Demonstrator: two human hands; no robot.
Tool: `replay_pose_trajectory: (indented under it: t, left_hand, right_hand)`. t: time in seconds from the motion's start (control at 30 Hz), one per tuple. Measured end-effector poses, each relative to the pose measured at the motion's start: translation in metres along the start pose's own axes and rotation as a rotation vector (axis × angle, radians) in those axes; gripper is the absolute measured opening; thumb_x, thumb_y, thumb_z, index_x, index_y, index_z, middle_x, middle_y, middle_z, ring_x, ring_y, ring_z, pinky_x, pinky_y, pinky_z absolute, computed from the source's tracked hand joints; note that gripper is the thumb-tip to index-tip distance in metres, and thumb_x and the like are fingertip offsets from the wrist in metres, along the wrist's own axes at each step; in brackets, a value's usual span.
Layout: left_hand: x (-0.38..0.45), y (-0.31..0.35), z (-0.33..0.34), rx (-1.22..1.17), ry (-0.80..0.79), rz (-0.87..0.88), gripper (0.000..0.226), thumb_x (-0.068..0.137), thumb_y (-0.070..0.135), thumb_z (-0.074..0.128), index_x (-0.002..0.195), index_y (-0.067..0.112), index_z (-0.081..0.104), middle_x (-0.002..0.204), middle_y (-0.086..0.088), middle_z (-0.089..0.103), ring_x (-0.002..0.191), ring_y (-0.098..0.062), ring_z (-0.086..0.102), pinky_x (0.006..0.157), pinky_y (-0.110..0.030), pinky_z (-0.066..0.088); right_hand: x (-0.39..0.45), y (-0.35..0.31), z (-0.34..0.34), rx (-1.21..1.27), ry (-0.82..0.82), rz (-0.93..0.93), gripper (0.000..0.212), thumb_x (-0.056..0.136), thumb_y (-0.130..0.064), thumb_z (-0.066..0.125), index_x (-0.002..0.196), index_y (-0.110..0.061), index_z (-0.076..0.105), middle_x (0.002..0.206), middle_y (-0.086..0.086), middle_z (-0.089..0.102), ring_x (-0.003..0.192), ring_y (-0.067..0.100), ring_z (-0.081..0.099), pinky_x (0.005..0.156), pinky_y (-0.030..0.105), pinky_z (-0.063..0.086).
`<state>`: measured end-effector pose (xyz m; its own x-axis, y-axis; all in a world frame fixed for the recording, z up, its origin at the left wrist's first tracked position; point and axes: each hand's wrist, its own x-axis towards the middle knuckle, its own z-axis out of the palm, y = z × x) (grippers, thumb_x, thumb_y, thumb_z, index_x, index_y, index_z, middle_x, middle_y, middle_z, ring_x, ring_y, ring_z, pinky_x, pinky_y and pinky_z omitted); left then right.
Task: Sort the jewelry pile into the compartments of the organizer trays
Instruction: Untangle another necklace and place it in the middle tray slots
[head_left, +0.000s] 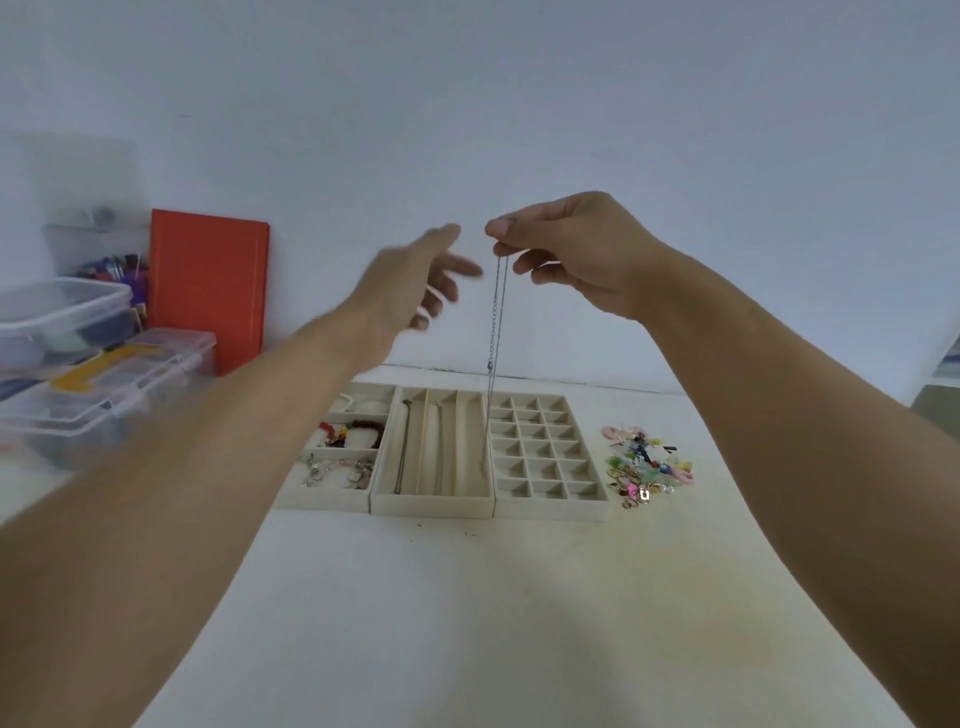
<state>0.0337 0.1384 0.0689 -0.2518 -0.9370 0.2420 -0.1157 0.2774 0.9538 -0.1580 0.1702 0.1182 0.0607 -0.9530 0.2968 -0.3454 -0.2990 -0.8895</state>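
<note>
Pinching the necklace (496, 332) in my right hand (576, 249), I hang it over the middle tray (431, 503); my left hand (415, 280), blurred, fingers loosely spread, holds nothing. A swing could drop its tail into the grid tray (550, 506).

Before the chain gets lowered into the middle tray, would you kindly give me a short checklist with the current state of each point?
1. Right hand pinches the chain at its top: ok.
2. Chain hangs straight, untangled: ok.
3. Chain's lower end lines up with the middle tray: ok, at its right edge.
4. Rightmost slot free: cannot tell, the chain hangs before it.
5. Left hand out of the way: cannot tell, blurred beside the chain.
6. Pile clear of the path: ok, right of the grid tray.
</note>
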Motion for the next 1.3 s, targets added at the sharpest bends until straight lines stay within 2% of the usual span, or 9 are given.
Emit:
replay_pose_trajectory:
  t: [0.07,0.13,0.3,0.43,0.53,0.63,0.87,1.0,1.3]
  left_hand:
    - [-0.014,-0.032,0.010,0.001,-0.166,-0.048,0.060,0.087,0.070,0.050,0.095,0.020,0.081,0.072,0.005,0.056,0.067,-0.013,0.044,0.062,-0.027,0.035]
    - [-0.025,-0.058,0.023,0.098,-0.235,-0.032,0.045,0.084,0.065,0.060,0.092,0.026,0.081,0.072,0.009,0.055,0.069,-0.011,0.045,0.064,-0.023,0.037]
    - [-0.023,-0.091,0.037,0.166,-0.139,-0.022,0.013,0.088,0.040,0.074,0.086,0.029,0.080,0.067,0.015,0.060,0.062,-0.007,0.046,0.060,-0.014,0.041]
    - [-0.025,-0.110,0.036,0.198,-0.139,-0.039,0.015,0.085,0.043,0.075,0.093,0.030,0.079,0.066,0.023,0.068,0.058,0.002,0.054,0.058,-0.005,0.042]
    - [-0.023,-0.121,0.032,0.216,-0.146,-0.063,0.015,0.082,0.047,0.076,0.089,0.034,0.079,0.074,0.005,0.073,0.067,-0.003,0.059,0.067,-0.012,0.047]
    - [-0.021,-0.127,0.032,0.237,-0.164,-0.057,0.013,0.082,0.045,0.076,0.088,0.034,0.078,0.073,0.015,0.073,0.067,0.005,0.061,0.073,-0.015,0.046]
    - [-0.018,-0.136,0.041,0.386,-0.177,-0.056,0.015,0.088,0.040,0.074,0.089,0.027,0.081,0.062,0.023,0.065,0.055,0.008,0.056,0.060,-0.011,0.040]
    - [-0.018,-0.131,0.052,0.618,-0.229,-0.109,0.017,0.089,0.039,0.072,0.082,0.025,0.080,0.077,0.011,0.075,0.070,-0.008,0.070,0.068,-0.022,0.055]
    - [-0.022,-0.130,0.074,1.166,-0.243,-0.153,0.022,0.088,0.031,0.062,0.070,0.021,0.053,0.070,0.006,0.058,0.067,-0.016,0.059,0.056,-0.027,0.039]
  right_hand:
    - [0.007,-0.002,-0.001,0.019,0.030,-0.008,0.018,0.086,-0.021,0.079,0.099,-0.009,0.078,0.089,0.004,0.076,0.071,0.012,0.063,0.068,0.020,0.052]
    - [0.014,-0.001,-0.005,0.029,0.032,0.007,0.014,0.087,-0.019,0.078,0.097,-0.010,0.078,0.090,0.004,0.076,0.069,0.010,0.064,0.068,0.018,0.053]
    - [0.035,0.012,-0.017,0.110,0.071,0.105,0.019,0.088,-0.011,0.077,0.104,-0.002,0.074,0.092,0.008,0.075,0.071,0.010,0.071,0.066,0.016,0.055]
    - [0.051,0.021,-0.030,0.138,0.089,0.196,0.022,0.089,-0.007,0.075,0.108,0.003,0.071,0.099,0.014,0.073,0.073,0.012,0.074,0.067,0.019,0.058]
    - [0.062,0.026,-0.039,0.086,0.095,0.228,0.020,0.089,-0.007,0.074,0.107,0.001,0.070,0.101,0.014,0.074,0.077,0.013,0.074,0.068,0.020,0.058]
    - [0.072,0.033,-0.045,0.039,0.127,0.237,0.018,0.089,-0.008,0.075,0.104,0.000,0.071,0.099,0.013,0.074,0.080,0.014,0.074,0.069,0.021,0.059]
    - [0.097,0.052,-0.049,-0.015,0.200,0.246,0.027,0.083,-0.004,0.081,0.106,0.004,0.072,0.095,0.013,0.075,0.084,0.016,0.077,0.070,0.023,0.060]
    - [0.106,0.072,-0.037,-0.099,0.167,0.264,0.013,0.082,-0.004,0.081,0.091,0.001,0.073,0.091,0.013,0.075,0.091,0.021,0.076,0.072,0.025,0.062]
    - [0.135,0.134,0.001,-0.349,0.064,0.325,0.017,0.078,-0.016,0.086,0.087,-0.007,0.075,0.080,0.005,0.078,0.082,0.022,0.077,0.097,0.046,0.056]
